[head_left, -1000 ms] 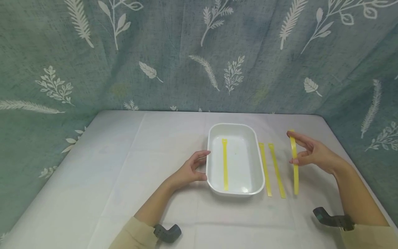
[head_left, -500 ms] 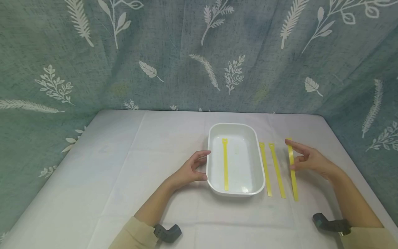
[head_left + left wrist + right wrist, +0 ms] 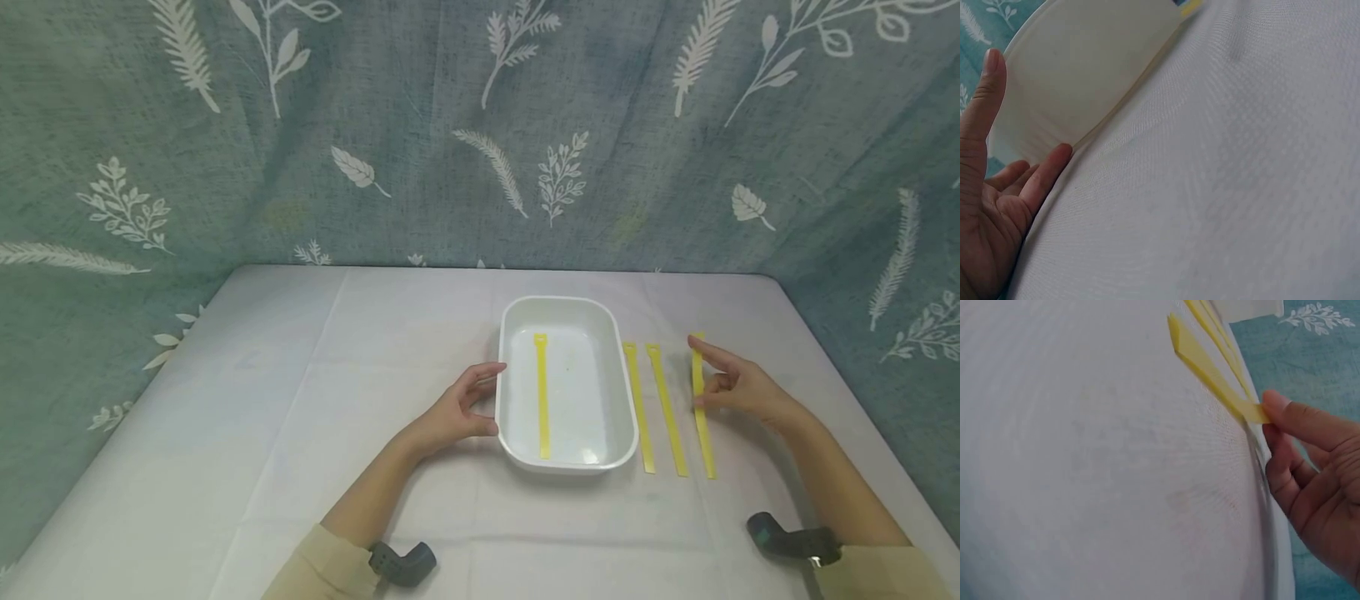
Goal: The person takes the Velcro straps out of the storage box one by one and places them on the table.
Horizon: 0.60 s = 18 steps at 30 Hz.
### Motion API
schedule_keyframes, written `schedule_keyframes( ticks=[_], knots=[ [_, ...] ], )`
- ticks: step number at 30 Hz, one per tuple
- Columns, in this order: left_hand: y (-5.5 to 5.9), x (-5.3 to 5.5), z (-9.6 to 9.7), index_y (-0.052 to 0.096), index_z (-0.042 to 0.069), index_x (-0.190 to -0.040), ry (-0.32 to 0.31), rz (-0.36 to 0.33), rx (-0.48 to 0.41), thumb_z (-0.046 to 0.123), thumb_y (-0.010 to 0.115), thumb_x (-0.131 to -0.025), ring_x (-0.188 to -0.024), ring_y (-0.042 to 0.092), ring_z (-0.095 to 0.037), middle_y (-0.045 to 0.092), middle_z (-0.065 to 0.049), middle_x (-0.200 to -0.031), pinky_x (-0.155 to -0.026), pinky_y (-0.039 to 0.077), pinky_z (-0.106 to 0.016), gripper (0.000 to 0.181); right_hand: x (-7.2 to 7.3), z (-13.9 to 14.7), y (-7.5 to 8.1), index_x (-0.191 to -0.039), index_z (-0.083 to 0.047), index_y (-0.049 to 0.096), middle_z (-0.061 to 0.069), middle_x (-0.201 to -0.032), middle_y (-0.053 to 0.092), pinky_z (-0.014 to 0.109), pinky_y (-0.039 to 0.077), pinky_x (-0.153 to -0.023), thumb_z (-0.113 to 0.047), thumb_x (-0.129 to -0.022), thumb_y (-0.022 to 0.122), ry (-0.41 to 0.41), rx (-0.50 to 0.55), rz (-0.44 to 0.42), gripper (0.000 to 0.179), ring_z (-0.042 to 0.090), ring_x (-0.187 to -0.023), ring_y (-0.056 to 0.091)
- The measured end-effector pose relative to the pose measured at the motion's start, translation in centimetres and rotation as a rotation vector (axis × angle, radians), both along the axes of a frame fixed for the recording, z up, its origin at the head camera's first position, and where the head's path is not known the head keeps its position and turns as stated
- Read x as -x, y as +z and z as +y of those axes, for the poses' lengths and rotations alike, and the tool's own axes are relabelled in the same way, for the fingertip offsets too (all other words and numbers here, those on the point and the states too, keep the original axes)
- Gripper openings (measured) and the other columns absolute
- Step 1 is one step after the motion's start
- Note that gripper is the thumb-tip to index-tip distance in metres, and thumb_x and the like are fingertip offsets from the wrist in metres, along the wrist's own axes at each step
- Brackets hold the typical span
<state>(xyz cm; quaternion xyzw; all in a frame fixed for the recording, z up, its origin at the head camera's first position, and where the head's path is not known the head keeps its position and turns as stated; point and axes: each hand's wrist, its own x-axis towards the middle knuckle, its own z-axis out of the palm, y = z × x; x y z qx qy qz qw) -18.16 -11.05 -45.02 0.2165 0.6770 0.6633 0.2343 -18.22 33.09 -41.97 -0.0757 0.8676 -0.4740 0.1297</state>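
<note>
A white rectangular basin (image 3: 592,392) stands on the cloth, with one flat yellow strap (image 3: 543,400) lying inside it. My left hand (image 3: 453,415) rests its fingertips and thumb against the basin's left wall; in the left wrist view the fingers (image 3: 1047,175) touch the wall low down. To the right of the basin, my right hand (image 3: 750,392) holds another yellow strap (image 3: 703,433) by its far part. The right wrist view has that strap (image 3: 1210,378) under the thumb, its near end tilted. Two more straps, one nearer strap (image 3: 639,417) and one middle strap (image 3: 667,412), lie between basin and hand.
A pale cloth covers the table (image 3: 360,333). Behind it hangs a green-blue curtain (image 3: 420,150) printed with white leaves, which also runs along both sides. A dark wrist camera mount (image 3: 405,564) sits by each sleeve.
My right hand has come down and slightly left with its strap, which now lies lower, roughly alongside the other two. The left hand and the basin have stayed put.
</note>
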Motion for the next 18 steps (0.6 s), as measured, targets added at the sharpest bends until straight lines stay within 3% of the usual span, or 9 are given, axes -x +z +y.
schedule_keyframes(
  ticks=[3, 11, 18],
  knots=[
    [0.05, 0.01, -0.02, 0.032, 0.026, -0.143, 0.003, -0.005, 0.007, 0.012, 0.080, -0.074, -0.142, 0.021, -0.033, 0.020, -0.004, -0.154, -0.092, 0.052, -0.040, 0.085, 0.01, -0.07, -0.08, -0.152, -0.010, 0.014, 0.009, -0.077, 0.063, 0.021, 0.045, -0.057, -0.011, -0.073, 0.080, 0.005, -0.041, 0.001, 0.103, 0.012, -0.062, 0.054],
    [0.15, -0.03, -0.09, 0.032, 0.029, -0.143, 0.006, -0.010, 0.034, 0.019, 0.080, -0.073, -0.143, 0.020, -0.032, 0.019, -0.003, -0.155, -0.093, 0.051, -0.039, 0.086, 0.10, -0.19, -0.82, -0.150, -0.006, 0.020, 0.008, -0.074, 0.058, 0.019, 0.045, -0.058, -0.011, -0.072, 0.080, 0.013, -0.128, 0.084, 0.099, 0.010, -0.063, 0.052],
    [0.38, -0.13, -0.01, 0.032, 0.028, -0.143, 0.006, -0.001, 0.044, 0.026, 0.082, -0.072, -0.142, 0.021, -0.031, 0.019, -0.004, -0.155, -0.094, 0.051, -0.039, 0.087, 0.09, -0.25, -0.73, -0.143, 0.002, 0.035, 0.013, -0.094, 0.057, 0.020, 0.046, -0.060, -0.022, -0.071, 0.082, -0.013, -0.226, 0.102, 0.089, 0.015, -0.077, 0.050]
  ],
)
